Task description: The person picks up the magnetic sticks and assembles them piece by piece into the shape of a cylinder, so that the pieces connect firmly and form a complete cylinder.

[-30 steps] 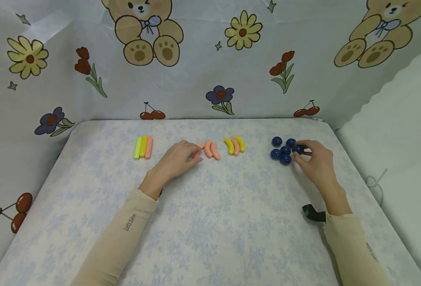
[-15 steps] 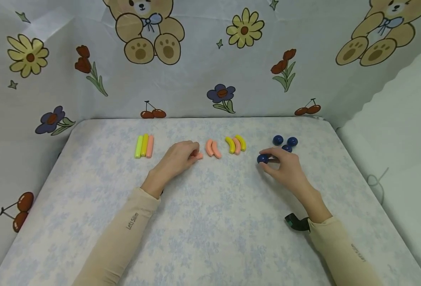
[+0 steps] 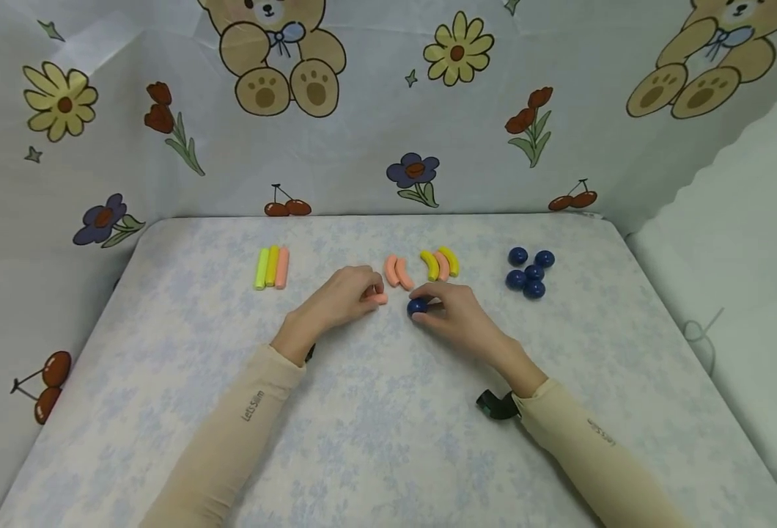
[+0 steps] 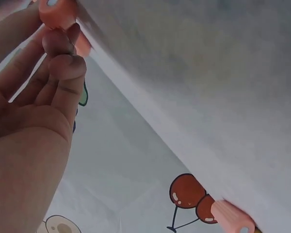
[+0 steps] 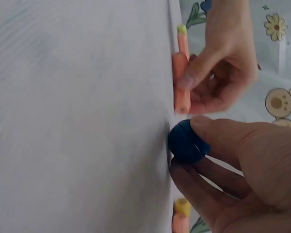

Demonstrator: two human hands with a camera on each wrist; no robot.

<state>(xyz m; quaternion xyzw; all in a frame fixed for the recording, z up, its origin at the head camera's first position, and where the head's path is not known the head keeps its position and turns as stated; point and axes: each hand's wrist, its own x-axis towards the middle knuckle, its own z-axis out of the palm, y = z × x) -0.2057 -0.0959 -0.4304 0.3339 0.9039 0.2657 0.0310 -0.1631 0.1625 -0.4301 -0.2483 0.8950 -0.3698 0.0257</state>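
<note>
My right hand (image 3: 454, 312) pinches a dark blue ball (image 3: 416, 306) between thumb and fingers, low over the table in the middle. Just left of it, my left hand (image 3: 342, 297) holds a short pink piece (image 3: 380, 298). The right wrist view shows the left thumb pressed against that pink piece (image 5: 183, 101), close beside the ball (image 5: 184, 141). Behind the hands lie two curved pink pieces (image 3: 391, 270) side by side. A group of yellow and pink curved pieces (image 3: 443, 265) lies behind the right hand.
Several blue balls (image 3: 534, 273) cluster at the back right of the cloth-covered table (image 3: 375, 440). At the back left, green, yellow and pink sticks (image 3: 272, 265) lie side by side. A printed curtain (image 3: 355, 132) hangs behind the table, and white fabric (image 3: 745, 242) borders its right side.
The right hand has carried one blue ball leftward from the cluster to beside the left hand. Still holding the pink piece, the left hand has drawn slightly nearer the person.
</note>
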